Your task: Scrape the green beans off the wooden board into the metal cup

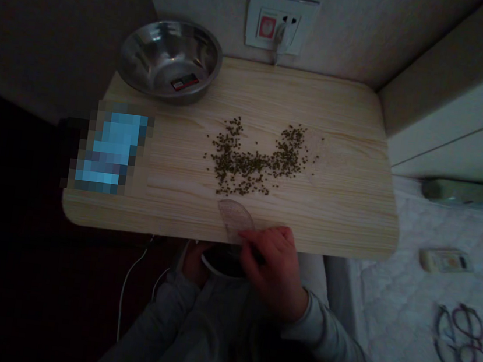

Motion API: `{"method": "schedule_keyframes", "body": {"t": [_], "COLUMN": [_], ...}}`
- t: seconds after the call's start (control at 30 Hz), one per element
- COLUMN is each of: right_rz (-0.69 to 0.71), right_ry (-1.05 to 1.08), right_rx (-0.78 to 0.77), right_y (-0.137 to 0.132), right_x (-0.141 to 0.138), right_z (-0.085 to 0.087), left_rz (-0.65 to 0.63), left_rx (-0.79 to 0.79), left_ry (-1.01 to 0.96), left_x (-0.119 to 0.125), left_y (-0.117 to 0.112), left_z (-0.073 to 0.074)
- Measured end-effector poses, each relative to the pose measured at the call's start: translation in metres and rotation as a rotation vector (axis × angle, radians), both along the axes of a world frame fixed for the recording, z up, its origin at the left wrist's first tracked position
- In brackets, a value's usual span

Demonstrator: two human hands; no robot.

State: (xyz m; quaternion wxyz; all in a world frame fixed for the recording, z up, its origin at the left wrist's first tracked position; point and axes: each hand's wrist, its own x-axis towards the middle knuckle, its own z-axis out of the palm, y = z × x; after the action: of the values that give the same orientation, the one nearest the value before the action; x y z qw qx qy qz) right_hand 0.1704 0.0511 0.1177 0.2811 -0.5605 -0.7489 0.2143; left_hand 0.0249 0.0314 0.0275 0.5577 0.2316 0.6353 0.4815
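A spread of small green beans [255,158] lies in the middle of a light wooden table [338,216]. My right hand [272,267] is at the table's near edge, its fingers closed on a clear plastic scraper [235,218] that rests on the wood just short of the beans. My left hand [194,263] is below the table edge, closed on a small dark bowl [223,264] held under the edge beside my right hand. The bowl is mostly hidden by my right hand.
A steel bowl [171,58] stands at the table's far left corner. A blurred blue object [111,150] lies at the left. A wall socket with a plug [280,24] is behind. At the right, a bed holds a remote [445,260] and glasses [463,343].
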Motion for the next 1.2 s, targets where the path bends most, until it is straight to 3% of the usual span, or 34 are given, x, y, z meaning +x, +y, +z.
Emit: {"method": "schedule_keyframes", "body": {"t": [0.1, 0.23, 0.4, 0.53, 0.63, 0.87, 1.2], "right_rz": [-0.039, -0.096, -0.275, -0.453, -0.505, -0.415, -0.314], "right_ry": [0.001, -0.012, -0.031, 0.000, 0.099, 0.358, 0.354], "right_rx": [-0.008, -0.024, -0.025, -0.057, -0.048, 0.016, -0.028], "right_y": [0.000, -0.004, -0.004, 0.007, 0.019, 0.044, 0.049], "right_x": [0.011, 0.033, 0.071, 0.099, 0.107, 0.091, 0.087], "right_z": [0.002, 0.003, -0.001, -0.005, -0.006, -0.006, -0.008], "left_rz": [-0.088, -0.061, -0.027, -0.060, -0.069, -0.045, 0.011], "left_rx": [0.044, 0.040, 0.002, 0.008, 0.045, 0.024, -0.093], "left_ry": [0.196, 0.168, 0.082, 0.160, 0.178, 0.174, 0.071], "left_x": [-0.006, -0.009, -0.008, -0.008, -0.007, -0.008, 0.004], "left_y": [-0.004, -0.006, -0.004, -0.001, 0.000, -0.002, 0.005], "left_z": [-0.008, -0.015, -0.010, -0.005, -0.002, -0.007, 0.009]}}
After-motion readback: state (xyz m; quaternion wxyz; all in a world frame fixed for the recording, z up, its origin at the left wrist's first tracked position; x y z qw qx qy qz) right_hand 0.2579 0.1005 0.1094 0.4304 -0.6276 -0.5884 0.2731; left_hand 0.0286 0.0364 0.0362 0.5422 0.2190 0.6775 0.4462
